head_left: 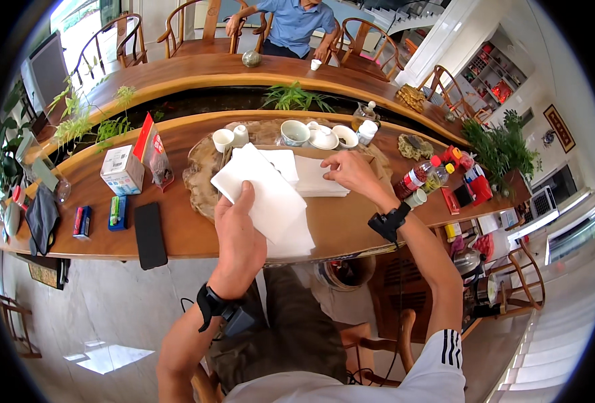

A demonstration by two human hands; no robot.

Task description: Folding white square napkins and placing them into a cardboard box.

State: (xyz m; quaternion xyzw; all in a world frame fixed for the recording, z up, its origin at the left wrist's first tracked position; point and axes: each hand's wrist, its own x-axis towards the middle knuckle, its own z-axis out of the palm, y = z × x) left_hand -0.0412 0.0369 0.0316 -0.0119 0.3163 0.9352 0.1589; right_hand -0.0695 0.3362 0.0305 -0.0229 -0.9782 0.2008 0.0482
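Over table (176, 218), L hand (239, 235) holds wht paper sheets (260, 188)

On the tabletop (180, 225) before me, a white box (122, 173) carries a printed label (117, 159), and a red packet (156, 153) just beside it shows pale lettering. Bottles (415, 178) to my right wear labels; a framed wall sign (559, 136) bears characters. I can read none clearly.
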